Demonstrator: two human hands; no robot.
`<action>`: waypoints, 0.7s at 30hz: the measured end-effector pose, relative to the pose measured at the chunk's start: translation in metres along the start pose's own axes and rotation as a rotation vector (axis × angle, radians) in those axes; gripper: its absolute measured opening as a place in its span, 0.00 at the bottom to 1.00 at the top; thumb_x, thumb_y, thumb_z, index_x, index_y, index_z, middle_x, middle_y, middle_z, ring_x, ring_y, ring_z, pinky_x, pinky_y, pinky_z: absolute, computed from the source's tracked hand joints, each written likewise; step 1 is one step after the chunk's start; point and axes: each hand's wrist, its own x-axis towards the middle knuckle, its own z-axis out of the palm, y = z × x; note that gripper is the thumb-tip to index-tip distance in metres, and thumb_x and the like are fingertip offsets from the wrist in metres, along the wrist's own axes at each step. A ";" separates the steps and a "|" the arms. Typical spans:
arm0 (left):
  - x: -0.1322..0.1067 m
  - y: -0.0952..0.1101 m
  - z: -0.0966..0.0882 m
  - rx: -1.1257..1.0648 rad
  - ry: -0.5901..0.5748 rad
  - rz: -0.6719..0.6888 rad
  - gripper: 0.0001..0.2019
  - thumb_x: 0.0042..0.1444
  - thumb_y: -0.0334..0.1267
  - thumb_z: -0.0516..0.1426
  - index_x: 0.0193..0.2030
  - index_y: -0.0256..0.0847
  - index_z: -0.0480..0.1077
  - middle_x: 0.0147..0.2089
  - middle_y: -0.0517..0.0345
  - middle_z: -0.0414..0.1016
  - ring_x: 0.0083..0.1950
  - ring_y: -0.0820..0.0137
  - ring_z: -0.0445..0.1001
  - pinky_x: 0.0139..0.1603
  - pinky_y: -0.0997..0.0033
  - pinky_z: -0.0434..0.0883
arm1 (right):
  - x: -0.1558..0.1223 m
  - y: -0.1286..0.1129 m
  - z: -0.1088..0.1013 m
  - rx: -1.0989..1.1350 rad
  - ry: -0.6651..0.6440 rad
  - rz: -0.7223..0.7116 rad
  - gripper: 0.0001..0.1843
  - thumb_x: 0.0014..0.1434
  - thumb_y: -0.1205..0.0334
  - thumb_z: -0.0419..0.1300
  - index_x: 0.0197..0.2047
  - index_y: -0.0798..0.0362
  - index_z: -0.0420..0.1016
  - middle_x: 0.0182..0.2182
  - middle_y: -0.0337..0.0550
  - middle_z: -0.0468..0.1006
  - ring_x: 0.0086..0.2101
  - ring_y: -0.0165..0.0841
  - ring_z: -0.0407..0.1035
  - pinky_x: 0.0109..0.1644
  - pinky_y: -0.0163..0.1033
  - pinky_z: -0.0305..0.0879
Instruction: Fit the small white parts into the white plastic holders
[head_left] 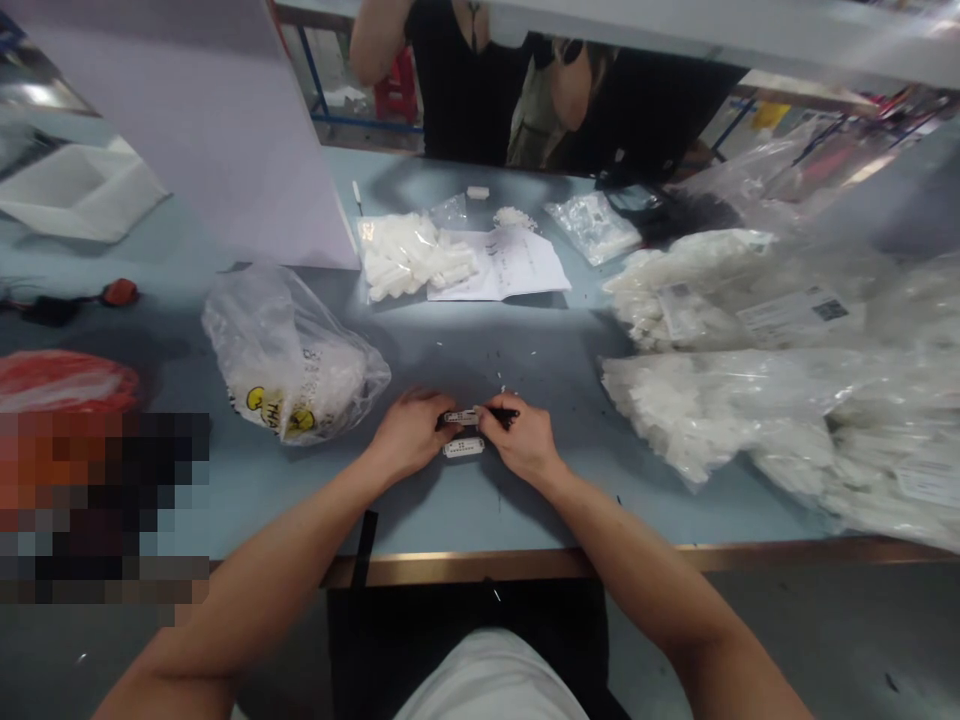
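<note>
My left hand [411, 432] is closed, its fingertips gripping the left end of a small white plastic piece [460, 417] dotted with dark holes. At the other end of that piece is my right hand [525, 440], fingers pinched around a slim black tool [507, 413] whose kind I cannot make out. Just below lies a second white plastic piece [464, 447], oblong and also dotted, flat on the blue-grey table [450, 515]. Tiny white bits are scattered past my right fingers.
Left of my hands stands a clear bag [300, 385] of small white parts. Several large clear bags [697, 410] crowd the right side. Farther back are a bag of white pieces [409, 255] and a paper sheet [525, 265]. A person [472, 90] is across the table.
</note>
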 end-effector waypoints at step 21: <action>0.000 0.002 -0.003 -0.043 -0.017 -0.017 0.07 0.57 0.40 0.56 0.40 0.43 0.74 0.39 0.55 0.75 0.45 0.62 0.70 0.47 0.64 0.65 | 0.000 0.003 -0.002 0.026 0.054 0.050 0.15 0.55 0.49 0.57 0.30 0.51 0.77 0.23 0.39 0.78 0.23 0.30 0.70 0.29 0.33 0.63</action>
